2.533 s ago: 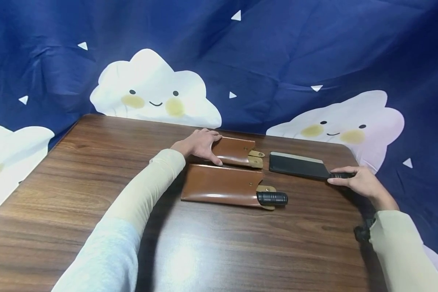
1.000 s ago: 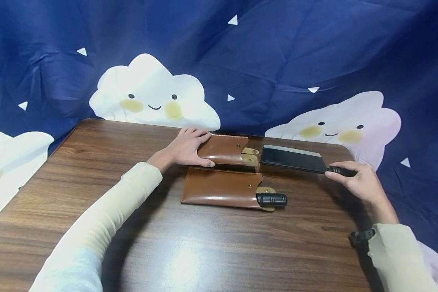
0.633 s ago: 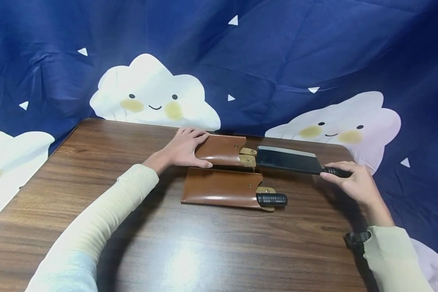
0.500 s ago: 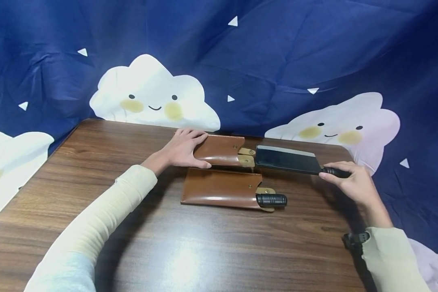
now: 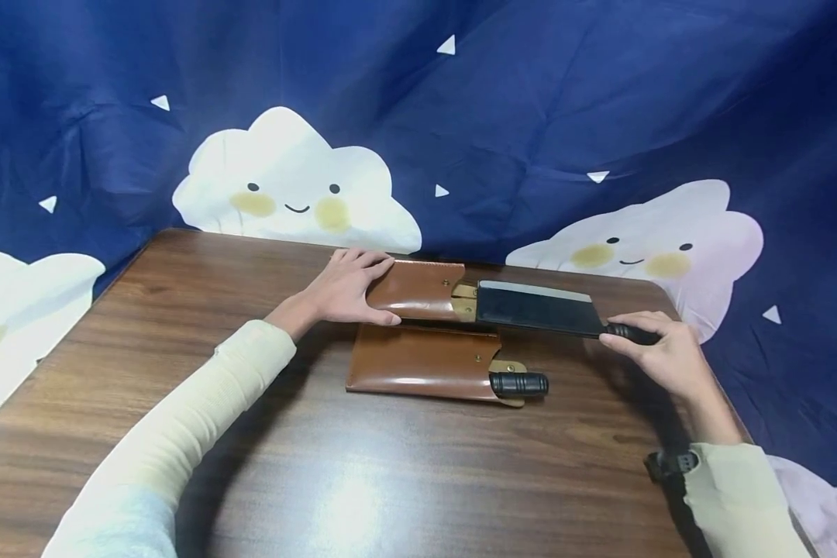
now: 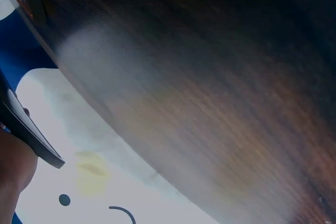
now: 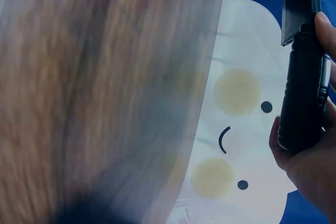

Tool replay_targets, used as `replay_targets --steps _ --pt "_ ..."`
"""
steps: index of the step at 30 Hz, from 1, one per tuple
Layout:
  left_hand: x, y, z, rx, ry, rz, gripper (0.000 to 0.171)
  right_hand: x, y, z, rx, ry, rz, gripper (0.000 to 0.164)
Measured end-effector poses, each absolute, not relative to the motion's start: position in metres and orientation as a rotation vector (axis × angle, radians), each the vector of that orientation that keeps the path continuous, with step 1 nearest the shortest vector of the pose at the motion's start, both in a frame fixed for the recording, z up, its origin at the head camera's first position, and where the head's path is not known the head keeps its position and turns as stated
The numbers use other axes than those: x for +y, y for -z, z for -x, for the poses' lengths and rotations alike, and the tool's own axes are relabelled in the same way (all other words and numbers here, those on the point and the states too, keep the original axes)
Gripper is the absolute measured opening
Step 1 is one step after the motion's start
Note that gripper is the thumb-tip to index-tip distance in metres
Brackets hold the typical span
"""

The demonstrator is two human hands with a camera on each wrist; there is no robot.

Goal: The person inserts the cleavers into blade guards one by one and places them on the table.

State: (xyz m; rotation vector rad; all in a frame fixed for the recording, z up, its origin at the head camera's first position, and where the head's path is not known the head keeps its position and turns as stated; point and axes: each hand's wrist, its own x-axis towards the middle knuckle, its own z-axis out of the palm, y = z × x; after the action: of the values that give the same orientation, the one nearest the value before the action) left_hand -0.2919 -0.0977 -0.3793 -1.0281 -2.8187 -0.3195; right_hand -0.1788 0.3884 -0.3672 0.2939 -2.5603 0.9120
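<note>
My right hand [image 5: 659, 349] grips the black handle [image 7: 302, 93] of a cleaver [image 5: 537, 308] with a black blade and a silver edge. The blade points left, its front end overlapping the tan straps at the mouth of a brown leather sheath [image 5: 418, 288]. Whether it touches them, I cannot tell. At that sheath's left end, my left hand [image 5: 349, 288] holds it, thumb along the near side and fingers at the far side. Nearer to me lies a second brown sheath [image 5: 418, 364], with a black knife handle [image 5: 519, 384] sticking out of its right end.
Everything is on or over a brown wood-grain table [image 5: 363, 480], whose far edge runs just behind the far sheath. A blue cloth [image 5: 460, 116] with white clouds hangs behind it. A dark band [image 5: 672, 463] is on the right wrist.
Both the cleaver and the right hand have moved left, bringing the blade up to the far sheath's mouth. My left hand has shifted left with that sheath. The near sheath stays in place.
</note>
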Motion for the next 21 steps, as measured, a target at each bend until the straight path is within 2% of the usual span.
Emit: replay_targets --steps 21 --pt "-0.102 0.385 0.28 -2.798 0.317 1.065 0.113 0.369 0.367 0.179 -2.559 -0.874 -0.384 0.029"
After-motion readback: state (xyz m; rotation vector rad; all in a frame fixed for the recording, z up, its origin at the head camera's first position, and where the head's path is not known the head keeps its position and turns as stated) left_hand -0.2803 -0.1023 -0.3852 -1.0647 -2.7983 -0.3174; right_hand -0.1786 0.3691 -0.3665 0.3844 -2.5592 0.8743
